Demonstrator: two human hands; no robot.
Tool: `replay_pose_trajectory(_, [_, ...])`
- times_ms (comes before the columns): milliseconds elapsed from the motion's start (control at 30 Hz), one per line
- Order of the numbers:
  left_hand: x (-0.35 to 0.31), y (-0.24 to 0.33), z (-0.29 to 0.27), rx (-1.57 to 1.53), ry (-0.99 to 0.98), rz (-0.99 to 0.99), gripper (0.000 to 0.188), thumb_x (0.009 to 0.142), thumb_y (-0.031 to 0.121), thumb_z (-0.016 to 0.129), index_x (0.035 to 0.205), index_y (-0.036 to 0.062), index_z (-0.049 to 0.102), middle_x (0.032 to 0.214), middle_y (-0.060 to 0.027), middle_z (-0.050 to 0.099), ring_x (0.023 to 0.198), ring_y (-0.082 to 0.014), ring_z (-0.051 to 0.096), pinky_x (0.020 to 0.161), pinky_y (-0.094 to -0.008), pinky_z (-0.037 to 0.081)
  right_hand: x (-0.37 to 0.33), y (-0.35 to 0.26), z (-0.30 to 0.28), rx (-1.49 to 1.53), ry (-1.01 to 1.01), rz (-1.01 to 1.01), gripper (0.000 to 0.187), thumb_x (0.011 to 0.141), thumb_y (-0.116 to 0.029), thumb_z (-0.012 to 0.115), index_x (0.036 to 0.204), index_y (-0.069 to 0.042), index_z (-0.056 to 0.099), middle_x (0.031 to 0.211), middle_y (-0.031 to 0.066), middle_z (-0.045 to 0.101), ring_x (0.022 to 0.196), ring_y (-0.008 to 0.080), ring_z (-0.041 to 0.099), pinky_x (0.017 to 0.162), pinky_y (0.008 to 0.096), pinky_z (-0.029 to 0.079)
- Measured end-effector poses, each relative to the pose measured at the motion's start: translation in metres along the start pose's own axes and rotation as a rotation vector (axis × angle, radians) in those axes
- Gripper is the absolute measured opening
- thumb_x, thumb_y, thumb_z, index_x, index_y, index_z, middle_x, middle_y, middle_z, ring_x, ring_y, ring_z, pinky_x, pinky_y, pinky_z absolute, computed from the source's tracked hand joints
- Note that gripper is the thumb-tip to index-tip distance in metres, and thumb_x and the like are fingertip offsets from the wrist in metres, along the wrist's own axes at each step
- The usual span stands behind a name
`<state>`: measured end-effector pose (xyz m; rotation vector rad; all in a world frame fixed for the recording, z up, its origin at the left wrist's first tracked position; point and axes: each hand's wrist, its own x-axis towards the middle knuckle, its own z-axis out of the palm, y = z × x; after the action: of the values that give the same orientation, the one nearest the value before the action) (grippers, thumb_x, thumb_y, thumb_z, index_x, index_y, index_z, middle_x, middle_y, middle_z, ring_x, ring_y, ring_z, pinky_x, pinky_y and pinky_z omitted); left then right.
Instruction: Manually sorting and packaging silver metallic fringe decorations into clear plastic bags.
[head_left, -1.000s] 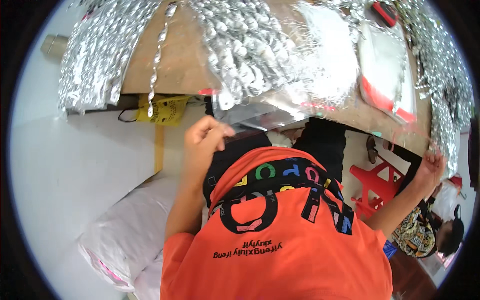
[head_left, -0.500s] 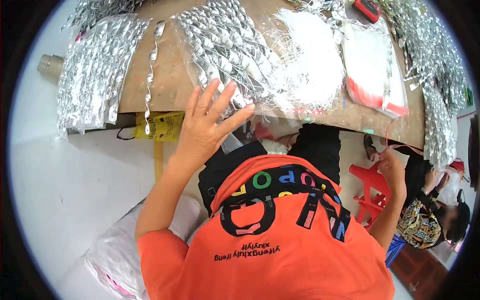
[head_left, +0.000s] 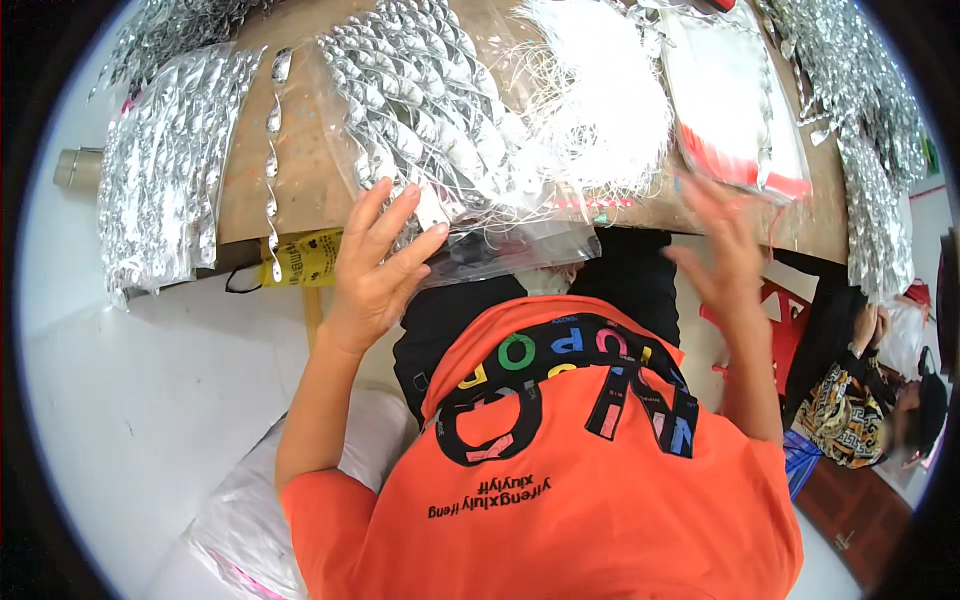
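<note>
Silver twisted spiral strands (head_left: 425, 110) lie in a clear plastic bag (head_left: 330, 130), whose loose end hangs over the table's near edge. My left hand (head_left: 375, 270) is at the bag's near left corner, fingers apart and fingertips over the plastic; whether they press on it I cannot tell. A bundle of thin white strings (head_left: 605, 100) lies right of the bag. My right hand (head_left: 725, 250) is in the air by the near edge, smeared by motion, thumb apart from the fingers and nothing visible in it. Beyond it lies a stack of clear bags with red ends (head_left: 735, 110).
More silver strands hang over the table (head_left: 240, 205) at the left (head_left: 165, 180) and right (head_left: 870, 180). One single strand (head_left: 272, 150) lies apart. A yellow bag (head_left: 305, 258) hangs below the edge. A red stool (head_left: 785, 330) and a seated person (head_left: 850, 420) are at the right.
My right hand has let go of a thin reddish strip at the right edge and moved left and up. My left hand has lowered slightly. The clear bag's end now spreads over the near edge.
</note>
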<state>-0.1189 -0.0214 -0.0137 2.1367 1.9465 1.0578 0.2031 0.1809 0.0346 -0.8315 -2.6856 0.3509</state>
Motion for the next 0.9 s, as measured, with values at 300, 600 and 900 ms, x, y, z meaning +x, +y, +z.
replay_pose_trajectory(300, [-0.009,-0.012,0.005,0.158,0.055,0.157,0.044,0.073,0.012,0.069,0.116,0.018,0.064,0.131,-0.011,0.05,0.124,-0.0336,0.043,0.1,-0.0458,0.04,0.051,-0.027,0.079,0.012,0.183,-0.449,0.064,0.06,-0.01,0.079,0.12,-0.022,0.058,0.14,0.0163,0.041,0.128,0.0354,0.04,0.101,0.0458,0.032])
replay_pose_trajectory(600, [-0.015,0.001,0.003,0.208,0.055,0.135,0.036,0.077,0.013,0.068,0.112,0.0162,0.065,0.127,-0.0074,0.055,0.118,-0.0318,0.05,0.097,-0.045,0.043,0.061,-0.021,0.073,0.093,0.112,-0.573,0.062,0.065,-0.013,0.077,0.122,-0.02,0.055,0.139,0.0175,0.042,0.126,0.0375,0.042,0.1,0.0466,0.033])
replay_pose_trajectory(900, [-0.018,0.009,0.004,0.194,0.076,0.052,0.035,0.073,0.007,0.069,0.108,0.0115,0.066,0.125,-0.0099,0.056,0.116,-0.0328,0.051,0.095,-0.0445,0.045,0.05,-0.018,0.052,0.3,0.261,-0.268,0.06,0.067,0.01,0.059,0.122,-0.015,0.057,0.128,0.0164,0.053,0.115,0.0332,0.051,0.092,0.0382,0.041])
